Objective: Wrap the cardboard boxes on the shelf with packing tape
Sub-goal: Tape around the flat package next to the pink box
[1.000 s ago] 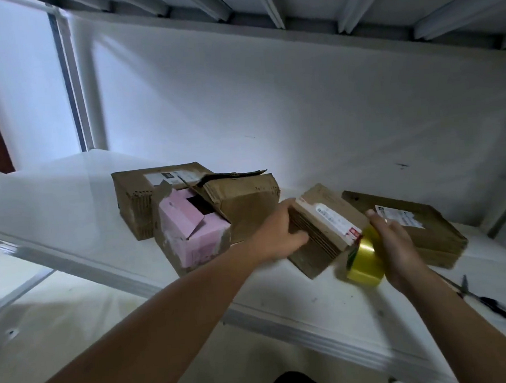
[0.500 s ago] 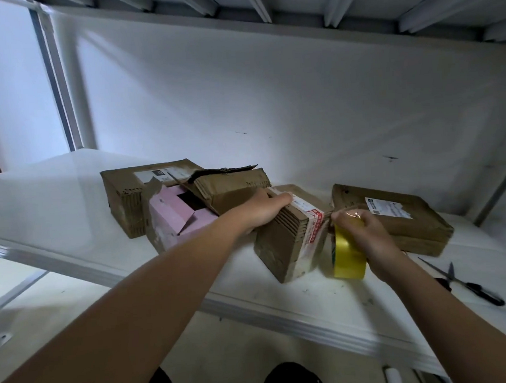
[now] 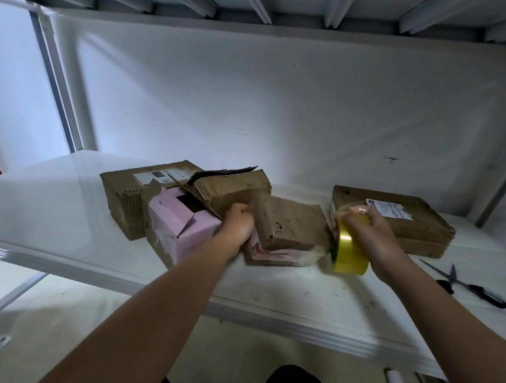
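Note:
A small brown cardboard box (image 3: 289, 221) lies on the white shelf (image 3: 54, 200), its labelled face turned down toward the front. My left hand (image 3: 238, 225) grips the box's left end. My right hand (image 3: 369, 228) holds a yellow roll of packing tape (image 3: 349, 253) against the box's right end, and a blurred strip of tape runs from the roll to the box's lower right corner. A flat brown box with a white label (image 3: 401, 220) lies just behind my right hand.
Left of the held box stand an open pink box (image 3: 180, 228), a torn brown box (image 3: 233, 186) and a larger labelled brown box (image 3: 127, 196). Black-handled scissors (image 3: 471, 287) lie at the right, near the shelf's front edge. A white wall closes the back.
The small box has been rolled over, so its labelled face now points down and front. My right hand with the roll stayed at its right end, drawing tape along.

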A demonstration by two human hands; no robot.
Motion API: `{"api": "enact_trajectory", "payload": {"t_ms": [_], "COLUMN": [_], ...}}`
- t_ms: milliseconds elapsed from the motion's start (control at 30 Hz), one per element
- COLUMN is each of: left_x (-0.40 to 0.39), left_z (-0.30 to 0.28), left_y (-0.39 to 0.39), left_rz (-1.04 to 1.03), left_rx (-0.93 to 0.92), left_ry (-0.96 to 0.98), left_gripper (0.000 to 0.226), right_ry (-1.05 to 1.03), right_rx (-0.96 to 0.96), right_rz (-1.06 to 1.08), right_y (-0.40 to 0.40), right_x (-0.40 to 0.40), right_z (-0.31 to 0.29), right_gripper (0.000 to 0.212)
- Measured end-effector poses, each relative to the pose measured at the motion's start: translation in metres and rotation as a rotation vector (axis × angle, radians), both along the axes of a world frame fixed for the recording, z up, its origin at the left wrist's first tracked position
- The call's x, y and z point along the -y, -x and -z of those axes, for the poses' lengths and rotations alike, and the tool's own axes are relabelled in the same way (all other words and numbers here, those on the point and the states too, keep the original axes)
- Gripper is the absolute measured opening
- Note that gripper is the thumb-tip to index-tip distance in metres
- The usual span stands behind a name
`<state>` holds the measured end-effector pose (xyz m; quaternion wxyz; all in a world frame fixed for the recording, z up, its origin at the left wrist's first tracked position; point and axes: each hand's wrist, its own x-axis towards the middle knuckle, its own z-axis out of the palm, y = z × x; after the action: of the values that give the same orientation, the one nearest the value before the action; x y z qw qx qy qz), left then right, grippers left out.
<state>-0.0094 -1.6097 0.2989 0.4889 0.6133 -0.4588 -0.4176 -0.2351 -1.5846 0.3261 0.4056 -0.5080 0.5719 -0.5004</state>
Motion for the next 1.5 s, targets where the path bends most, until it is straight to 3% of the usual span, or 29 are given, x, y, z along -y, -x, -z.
{"api": "enact_trajectory", "payload": {"t_ms": [67, 167, 300, 433, 467, 567, 600, 667, 733, 767, 833, 967, 1167, 1333, 1433, 1500], "left_x": [-0.001, -0.001, -0.002, -0.003, -0.003, 0.0, 0.0, -0.003, -0.014, -0.02, -0.03, -0.037, -0.028, -0.017, -0.015, -0.014], "left_z": [-0.002, -0.008, 0.003, 0.011, 0.012, 0.017, 0.017, 0.011, -0.002, -0.009, -0.018, -0.025, -0.032, -0.046, -0.053, -0.055], "left_y": [-0.002, -0.003, -0.003, 0.011, 0.014, 0.017, 0.017, 0.018, 0.025, 0.03, 0.042, 0.062, 0.06, 0.048, 0.043, 0.044], "left_rz": [-0.058, 0.014, 0.052, -0.205, -0.236, -0.122, -0.074, -0.086, -0.137, -0.106, 0.07, 0.314, 0.264, 0.273, 0.259, 0.253], "left_rx": [-0.017, -0.16, -0.028, 0.075, 0.072, 0.036, 0.064, 0.337, 0.613, 0.642, 0.593, 0.47, 0.456, 0.513, 0.547, 0.593], "left_ry": [-0.05, -0.199, -0.124, 0.062, 0.083, -0.03, -0.098, -0.064, 0.205, 0.329, 0.419, 0.288, 0.295, 0.251, 0.264, 0.251], "left_gripper": [0.043, 0.061, 0.037, 0.032, 0.031, 0.052, 0.058, 0.056, 0.039, 0.032, 0.029, 0.045, 0.027, 0.031, 0.032, 0.031], "right_ry": [0.001, -0.003, -0.02, -0.016, -0.013, -0.044, -0.067, -0.125, -0.177, -0.194, -0.2, -0.131, -0.139, -0.298, -0.242, -0.234], "right_rx": [0.002, 0.004, -0.018, -0.069, -0.1, -0.265, -0.313, -0.378, -0.408, -0.41, -0.4, -0.448, -0.562, -0.26, -0.233, -0.4], "right_rz": [0.031, 0.04, 0.047, 0.033, 0.019, -0.083, -0.148, -0.286, -0.402, -0.446, -0.515, -0.533, -0.534, -0.688, -0.702, -0.697], "right_y": [0.003, 0.007, 0.011, 0.014, 0.016, 0.024, 0.027, 0.029, 0.026, 0.023, 0.015, 0.001, 0.001, 0.017, 0.023, 0.022], "right_x": [0.0, 0.0, -0.001, -0.003, -0.002, 0.001, 0.002, 0.001, -0.001, -0.002, -0.002, -0.006, -0.009, -0.013, -0.012, -0.01], "right_z": [0.001, 0.005, 0.007, 0.004, 0.004, 0.0, -0.001, -0.005, -0.01, -0.013, -0.017, -0.026, -0.033, -0.036, -0.038, -0.044], "right_gripper": [0.02, 0.021, 0.019, 0.003, 0.008, 0.014, 0.016, 0.019, 0.019, 0.018, 0.019, 0.021, 0.026, 0.063, 0.053, 0.049]}}
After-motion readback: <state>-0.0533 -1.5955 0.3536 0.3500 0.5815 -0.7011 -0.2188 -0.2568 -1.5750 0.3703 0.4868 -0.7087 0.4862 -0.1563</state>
